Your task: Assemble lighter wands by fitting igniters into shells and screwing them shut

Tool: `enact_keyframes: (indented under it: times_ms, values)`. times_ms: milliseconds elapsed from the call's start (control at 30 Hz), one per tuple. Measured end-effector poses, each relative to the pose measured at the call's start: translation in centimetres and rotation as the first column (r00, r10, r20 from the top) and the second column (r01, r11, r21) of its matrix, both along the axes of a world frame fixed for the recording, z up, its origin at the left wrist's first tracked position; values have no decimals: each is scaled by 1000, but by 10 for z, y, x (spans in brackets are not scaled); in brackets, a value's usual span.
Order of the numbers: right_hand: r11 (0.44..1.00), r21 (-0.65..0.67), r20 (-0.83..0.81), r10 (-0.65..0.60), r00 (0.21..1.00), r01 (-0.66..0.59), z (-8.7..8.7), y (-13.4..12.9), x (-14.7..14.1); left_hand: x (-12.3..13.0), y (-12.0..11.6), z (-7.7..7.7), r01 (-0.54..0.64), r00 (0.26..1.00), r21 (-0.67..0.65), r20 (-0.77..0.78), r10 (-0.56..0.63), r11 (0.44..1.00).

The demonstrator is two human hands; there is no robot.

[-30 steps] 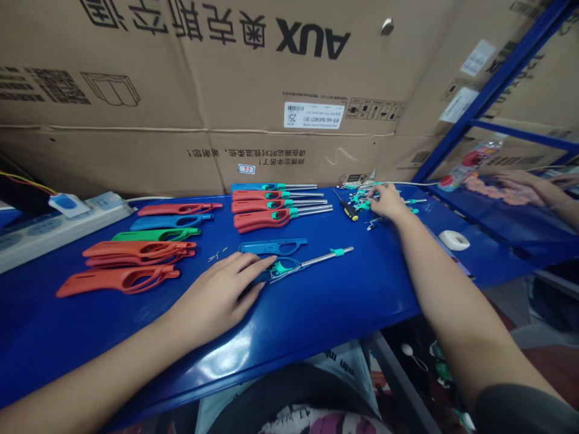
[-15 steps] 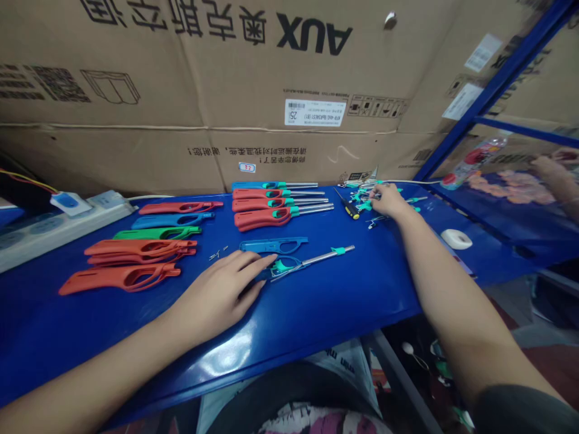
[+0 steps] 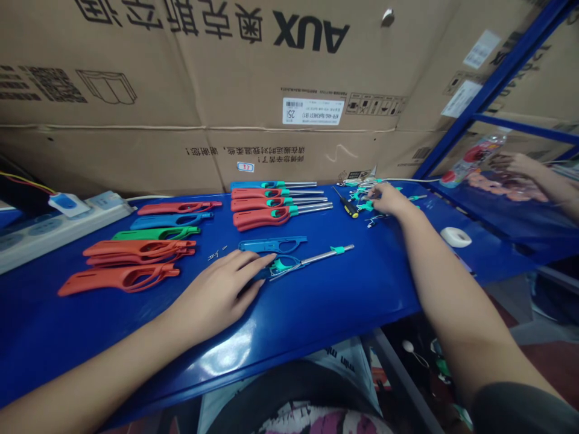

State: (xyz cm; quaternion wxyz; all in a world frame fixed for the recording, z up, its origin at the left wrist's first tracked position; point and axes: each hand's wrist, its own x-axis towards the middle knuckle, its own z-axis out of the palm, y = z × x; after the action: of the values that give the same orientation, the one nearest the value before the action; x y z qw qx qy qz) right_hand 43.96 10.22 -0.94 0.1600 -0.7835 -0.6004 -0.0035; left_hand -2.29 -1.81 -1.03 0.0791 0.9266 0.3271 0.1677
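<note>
My left hand [image 3: 230, 280] is closed on the handle of an open blue gas lighter [image 3: 289, 265]. Its handle is mostly under my fingers; a metal tube with a green piece points right. Just behind it lies a loose blue handle shell [image 3: 274, 244]. At the back right, my right hand [image 3: 386, 198] reaches into a pile of small green and metal parts [image 3: 357, 191], its fingers pinched together. What those fingertips hold, if anything, is too small to tell. A yellow-black screwdriver [image 3: 350, 209] lies left of that hand.
Assembled lighters [image 3: 262, 218] lie in a row at the back. More handle shells [image 3: 120, 277] are on the left, with small screws [image 3: 217, 253] nearby. A power strip [image 3: 67, 226], white tape roll [image 3: 455, 237] and bottle [image 3: 474, 157] stand around. Another person's hand [image 3: 511, 163] is at right.
My hands stay almost where they were, the right fingers still in the parts pile. The other person's hand at the far right has moved left, towards the bottle.
</note>
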Motion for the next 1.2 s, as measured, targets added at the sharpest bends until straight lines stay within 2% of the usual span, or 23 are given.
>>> enact_keyframes:
  times_ms: [133,267,400,500,533,600,700,833,967,1033,1100,1200]
  values:
    - [998,-6,-30,-55,998,55,3,-3,-7,0,1,0,0,1000,-2,-5,0,1000]
    - [993,111,-42,-37,998,41,8,-8,-17,-1,1,-2,-6,1000,0,-8,6,1000]
    - [953,301,-70,65,995,-41,21,-9,-37,-2,-1,-3,-19,1000,-22,-5,18,1000]
    - [923,357,-128,201,971,-144,28,-14,-68,0,-3,-2,-30,999,-40,37,32,999]
    - [908,367,-163,277,947,-202,30,-18,-82,1,-4,-2,-37,997,-43,66,40,998]
    - [824,438,-304,512,803,-360,29,-31,-114,4,-6,-2,-61,987,-51,148,68,997]
    - [695,484,-301,702,645,-531,24,-61,-163,9,-8,-1,-107,955,-90,266,127,990]
    - [516,458,-302,856,419,-724,14,-98,-207,11,-8,-2,-114,908,-140,386,160,984]
    - [359,473,-253,930,266,-805,9,-112,-218,12,-9,-2,-13,890,-165,448,86,986]
    - [311,462,-261,943,208,-830,9,-113,-216,12,-10,-1,34,887,-179,459,53,983]
    - [294,460,-286,942,174,-838,11,-111,-213,12,-11,1,44,885,-189,464,50,981]
    - [330,483,-308,931,196,-811,14,-108,-210,12,-10,4,38,880,-205,470,64,978]
